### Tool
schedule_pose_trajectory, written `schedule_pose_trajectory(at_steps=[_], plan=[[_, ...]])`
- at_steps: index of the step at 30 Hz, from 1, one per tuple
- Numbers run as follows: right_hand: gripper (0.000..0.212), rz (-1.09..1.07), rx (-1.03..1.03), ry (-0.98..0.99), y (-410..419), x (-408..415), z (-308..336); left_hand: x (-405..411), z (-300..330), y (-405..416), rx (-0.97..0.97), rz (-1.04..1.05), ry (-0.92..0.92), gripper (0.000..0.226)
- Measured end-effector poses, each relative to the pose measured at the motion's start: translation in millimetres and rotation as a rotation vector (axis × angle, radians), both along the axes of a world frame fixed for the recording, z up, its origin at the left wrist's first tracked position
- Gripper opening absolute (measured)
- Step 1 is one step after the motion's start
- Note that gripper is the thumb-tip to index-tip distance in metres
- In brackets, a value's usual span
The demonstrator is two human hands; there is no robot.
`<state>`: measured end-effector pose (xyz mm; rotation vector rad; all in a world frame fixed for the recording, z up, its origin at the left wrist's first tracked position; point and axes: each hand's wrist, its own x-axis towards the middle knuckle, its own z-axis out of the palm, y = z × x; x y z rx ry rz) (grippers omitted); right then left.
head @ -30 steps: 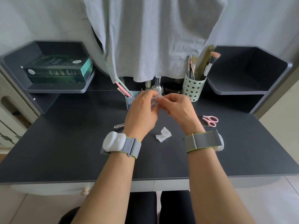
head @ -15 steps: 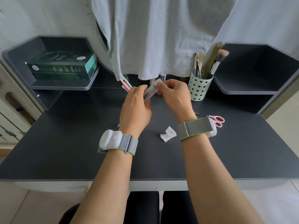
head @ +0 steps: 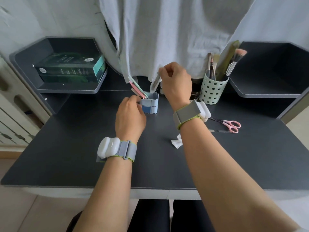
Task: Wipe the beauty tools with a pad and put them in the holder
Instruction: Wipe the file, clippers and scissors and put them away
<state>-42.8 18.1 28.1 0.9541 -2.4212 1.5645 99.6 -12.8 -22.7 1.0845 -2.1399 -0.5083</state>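
From the head camera, your right hand (head: pixel 175 81) is raised above the small blue holder (head: pixel 150 104). Its fingers pinch the top end of a slim pale tool (head: pixel 155 82), and the tool hangs nearly upright with its lower end at the holder's open mouth. You hold it by the top so that the bottom end can go straight down between the walls. I cannot tell exactly which kind of tool it is, because it is blurred.

Your left hand (head: pixel 129 114) is at the left side of the holder, with the fingers curled around its wall. I think it grips the holder to stop it from sliding or tipping while the tool goes in. The pink and green nail files (head: pixel 138 88) already stand inside and lean to the left, so the free room is on the right side, where your tool points.

The crumpled wiping pad (head: pixel 177 142) lies on the dark desk (head: pixel 66 139), partly behind your right forearm. The pink scissors (head: pixel 231 125) lie to the right on the desk, still outside the holder. The green perforated brush cup (head: pixel 212 88) stands behind, with makeup brushes in it.
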Motion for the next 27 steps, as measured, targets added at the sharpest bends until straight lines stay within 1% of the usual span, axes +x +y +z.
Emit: schedule_pose_trajectory(at_steps=[4,7,18,21,24,27], plan=[[0.014,0.025,0.094,0.038,-12,5,-8,5,-3,-5,0.001,0.013,-0.015,0.026],[0.014,0.031,0.149,0.061,-20,10,-16,6,-5,-7,0.012,0.013,-0.034,0.027],[0.020,-0.008,0.223,0.145,-26,9,-36,14,-6,-7,0.051,0.035,-0.099,0.032],[0.022,-0.034,0.253,0.144,-25,8,-40,16,-7,-7,0.073,0.043,-0.143,0.030],[0.025,-0.036,0.277,0.130,-23,8,-41,20,-11,-7,0.105,0.031,-0.226,0.028],[0.027,-0.013,0.260,0.088,-20,10,-43,22,-14,-3,0.129,0.017,-0.297,0.028]])
